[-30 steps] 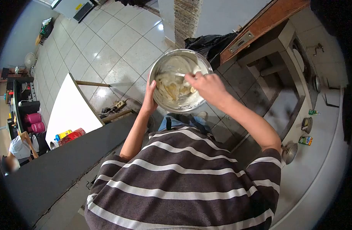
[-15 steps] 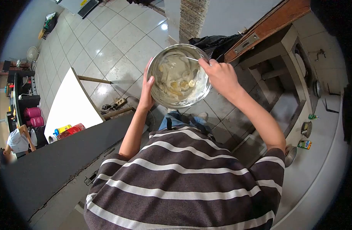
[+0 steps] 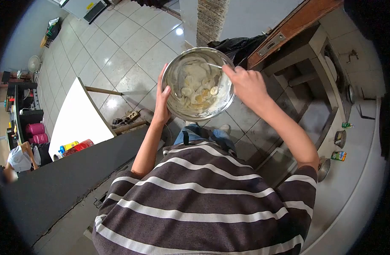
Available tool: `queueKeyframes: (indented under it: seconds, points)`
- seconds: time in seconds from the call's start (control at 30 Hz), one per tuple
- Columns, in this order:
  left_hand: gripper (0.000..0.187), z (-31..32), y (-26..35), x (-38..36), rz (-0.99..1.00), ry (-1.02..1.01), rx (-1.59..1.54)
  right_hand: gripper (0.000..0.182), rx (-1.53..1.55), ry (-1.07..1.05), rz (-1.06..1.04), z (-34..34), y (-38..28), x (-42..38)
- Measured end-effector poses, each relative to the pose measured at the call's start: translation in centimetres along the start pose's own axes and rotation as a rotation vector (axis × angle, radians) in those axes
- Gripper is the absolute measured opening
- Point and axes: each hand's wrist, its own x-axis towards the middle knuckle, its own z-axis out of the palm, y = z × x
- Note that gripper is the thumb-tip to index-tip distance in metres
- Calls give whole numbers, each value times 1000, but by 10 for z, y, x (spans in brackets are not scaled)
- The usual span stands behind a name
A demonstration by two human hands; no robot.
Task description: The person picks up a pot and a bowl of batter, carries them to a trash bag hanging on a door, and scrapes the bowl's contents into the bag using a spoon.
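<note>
A round metal bowl (image 3: pixel 171 104) is held up in front of my body, above the tiled floor. Inside it lies a pale, creamy mixture (image 3: pixel 195 76) with several round slices in its lower part. My left hand (image 3: pixel 162 100) grips the bowl's left side, thumb at the rim and fingers behind the wall. At the upper right rim, my right hand (image 3: pixel 248 87) is closed on the handle of a thin metal utensil (image 3: pixel 215 65). The utensil's far end reaches into the mixture and cannot be made out.
A white tabletop (image 3: pixel 78 117) and dark ledge (image 3: pixel 76 182) lie left, with red and yellow packages (image 3: pixel 78 146) between them. Another person (image 3: pixel 21 159) is at far left. A wooden door (image 3: pixel 295 32) and a counter (image 3: pixel 352 170) with small pots stand right.
The slices and mixture in the bowl have shifted, with more slices showing near the middle. My right hand has moved very slightly to the right. My left hand keeps its hold.
</note>
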Motion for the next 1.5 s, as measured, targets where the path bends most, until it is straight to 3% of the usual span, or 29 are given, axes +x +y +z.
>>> queueKeyframes:
  seconds: [0.17, 0.23, 0.3, 0.37, 0.5, 0.6, 0.77, 0.87, 0.97, 1.07, 1.17, 1.27, 1.5]
  points:
    - [65, -4, 6, -3, -86, 21, -84, 33, 87, -89, -85, 21, -36, -30]
    - [72, 13, 25, -8, -34, 2, -19, 33, 118, -181, -90, 13, -38, -30]
    - [79, 21, 35, -11, 4, -23, 46, 34, 103, -155, -87, -3, -30, -21]
    - [79, 20, 38, -11, 140, -106, 181, 22, 2, 28, -6, -13, -23, -12]
    - [80, 9, 39, -10, 182, -113, 251, 23, -103, 44, 42, -9, -16, -8]
    - [82, 12, 48, -19, 12, 31, -52, 33, -10, -39, 52, 5, -31, -25]
    - [82, -12, 41, -12, -63, 21, -34, 31, 8, -115, -5, -8, -42, -23]
    - [83, 4, 52, -10, 210, -57, 297, 24, -120, 9, 44, -13, -31, -8]
    - [82, 8, 56, -12, 225, -38, 267, 17, -221, 54, 38, -9, -25, -8]
    - [82, 2, 59, -13, 182, 2, 158, 18, -218, -31, 46, 4, -30, -18]
    - [76, 1, 63, -8, 335, 42, 333, 18, -110, -144, 123, 22, -42, -26]
    - [68, 6, 60, -10, 239, 78, 201, 7, 395, -250, 359, 46, -52, -33]
    - [60, -1, 11, -10, 291, 193, 393, 15, 884, -481, 456, 97, -65, -42]
